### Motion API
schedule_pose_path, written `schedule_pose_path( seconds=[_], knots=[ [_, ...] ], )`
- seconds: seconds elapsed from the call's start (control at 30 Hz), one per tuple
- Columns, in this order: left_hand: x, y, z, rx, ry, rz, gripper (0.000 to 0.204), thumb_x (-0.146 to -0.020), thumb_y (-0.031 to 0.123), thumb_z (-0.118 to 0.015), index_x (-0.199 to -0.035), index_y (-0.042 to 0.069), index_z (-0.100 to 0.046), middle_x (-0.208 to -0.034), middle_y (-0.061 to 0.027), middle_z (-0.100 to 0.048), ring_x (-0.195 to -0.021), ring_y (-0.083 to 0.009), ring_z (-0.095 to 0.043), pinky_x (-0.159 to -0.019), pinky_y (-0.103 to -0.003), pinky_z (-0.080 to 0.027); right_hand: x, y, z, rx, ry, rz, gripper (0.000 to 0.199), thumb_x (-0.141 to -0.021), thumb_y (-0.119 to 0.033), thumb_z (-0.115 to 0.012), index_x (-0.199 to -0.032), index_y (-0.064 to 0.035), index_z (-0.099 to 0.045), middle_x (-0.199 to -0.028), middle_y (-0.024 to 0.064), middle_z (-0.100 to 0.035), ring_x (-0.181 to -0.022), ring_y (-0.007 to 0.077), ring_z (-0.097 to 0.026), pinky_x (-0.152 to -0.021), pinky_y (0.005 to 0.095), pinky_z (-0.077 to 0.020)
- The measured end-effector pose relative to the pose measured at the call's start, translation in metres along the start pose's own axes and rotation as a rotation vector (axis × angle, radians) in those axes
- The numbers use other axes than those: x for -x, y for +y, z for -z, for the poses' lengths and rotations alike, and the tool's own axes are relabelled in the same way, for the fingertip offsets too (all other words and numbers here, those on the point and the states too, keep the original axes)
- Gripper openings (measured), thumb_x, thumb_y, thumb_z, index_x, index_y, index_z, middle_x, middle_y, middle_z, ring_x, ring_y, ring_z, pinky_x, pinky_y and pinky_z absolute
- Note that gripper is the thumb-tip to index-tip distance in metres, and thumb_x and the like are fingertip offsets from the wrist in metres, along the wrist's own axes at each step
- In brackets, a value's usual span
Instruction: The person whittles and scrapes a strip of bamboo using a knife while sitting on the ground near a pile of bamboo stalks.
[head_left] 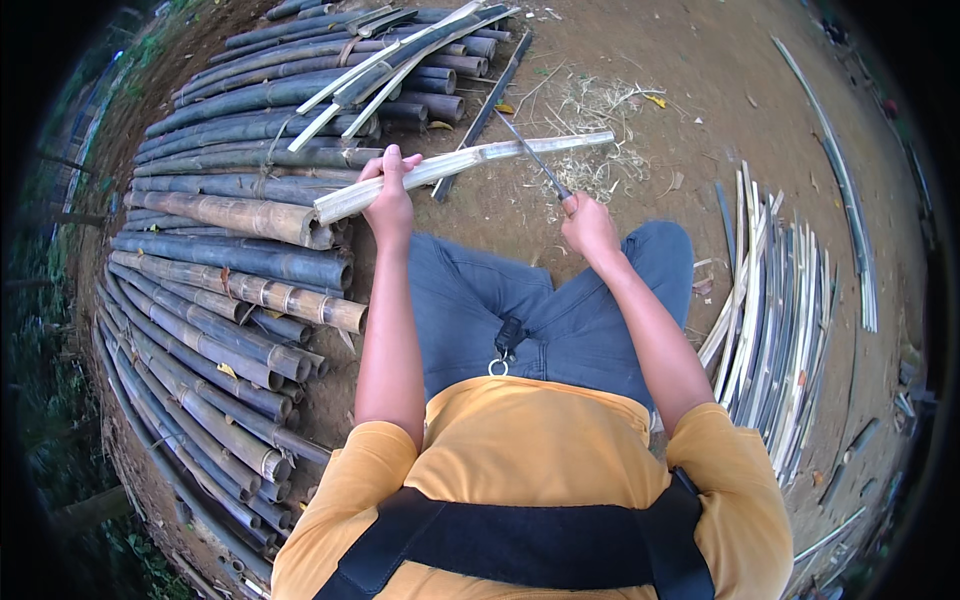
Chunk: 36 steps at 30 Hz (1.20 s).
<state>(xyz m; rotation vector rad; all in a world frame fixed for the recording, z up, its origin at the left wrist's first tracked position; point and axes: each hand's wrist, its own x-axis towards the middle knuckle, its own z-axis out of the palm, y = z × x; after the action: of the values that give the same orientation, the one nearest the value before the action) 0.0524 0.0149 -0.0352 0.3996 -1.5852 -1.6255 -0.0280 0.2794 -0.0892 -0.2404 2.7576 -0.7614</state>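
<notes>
My left hand (388, 198) is closed round the near end of a split bamboo strip (455, 166), its pale inner face turned up. The strip slants away to the right, over the ground in front of my crossed legs. In my right hand (590, 228) is the handle of a knife (540, 165), with its thin dark blade pointing up and left. The blade crosses the strip in the picture, toward the strip's far end; I cannot tell whether they touch. Pale shavings (595, 135) lie scattered on the soil beyond the strip.
Long bamboo poles (250, 265) are piled along my left. Split bamboo pieces (400, 65) rest on top of the pile's far end. To my right lies a bundle of narrow strips (775, 320), with a long bamboo length (845, 185) farther out. A dark slat (490, 105) lies ahead on the dirt.
</notes>
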Motion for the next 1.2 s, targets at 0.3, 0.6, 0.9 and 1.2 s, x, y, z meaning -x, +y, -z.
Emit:
schedule_pose_path(
  seconds=[0.3, 0.6, 0.9, 1.2],
  knots=[
    [-0.008, 0.007, -0.007, -0.038, -0.050, -0.017, 0.034, -0.098, 0.024, -0.061, -0.074, 0.000, -0.062, -0.082, -0.0145, -0.072, -0.082, -0.0197, -0.071, -0.081, -0.031, -0.051, -0.025, 0.027, 0.001, -0.015, 0.007, -0.064, 0.022, -0.093, -0.022, -0.054, -0.107, -0.0060, -0.062, -0.102, 0.0235, -0.068, -0.100, 0.0422, -0.064, -0.085, 0.0513, -0.0498],
    [-0.019, 0.010, -0.010, -0.063, -0.123, -0.082, 0.036, -0.098, 0.027, -0.061, -0.074, 0.000, -0.063, -0.083, -0.0160, -0.073, -0.083, -0.0210, -0.071, -0.082, -0.033, -0.051, -0.057, 0.042, 0.010, -0.008, 0.000, -0.054, 0.024, -0.094, -0.023, -0.052, -0.107, -0.0048, -0.062, -0.103, 0.0213, -0.068, -0.101, 0.0411, -0.064, -0.085, 0.0513, -0.0496],
    [-0.017, 0.009, -0.008, -0.037, -0.138, -0.063, 0.033, -0.099, 0.023, -0.060, -0.074, 0.001, -0.059, -0.079, -0.0103, -0.067, -0.086, -0.0256, -0.072, -0.086, -0.035, -0.050, -0.077, 0.048, 0.003, 0.029, 0.011, -0.090, 0.028, -0.097, -0.028, -0.052, -0.108, -0.0062, -0.065, -0.106, 0.0221, -0.068, -0.103, 0.0400, -0.064, -0.088, 0.0506, -0.0500],
    [-0.021, 0.006, -0.002, -0.047, -0.120, -0.063, 0.034, -0.099, 0.024, -0.060, -0.075, 0.001, -0.063, -0.084, -0.0157, -0.073, -0.085, -0.0219, -0.071, -0.085, -0.033, -0.050, -0.099, 0.053, 0.007, 0.106, -0.008, -0.100, 0.029, -0.097, -0.029, -0.053, -0.111, -0.0065, -0.066, -0.111, 0.0218, -0.067, -0.106, 0.0376, -0.064, -0.090, 0.0484, -0.0508]
  ],
)
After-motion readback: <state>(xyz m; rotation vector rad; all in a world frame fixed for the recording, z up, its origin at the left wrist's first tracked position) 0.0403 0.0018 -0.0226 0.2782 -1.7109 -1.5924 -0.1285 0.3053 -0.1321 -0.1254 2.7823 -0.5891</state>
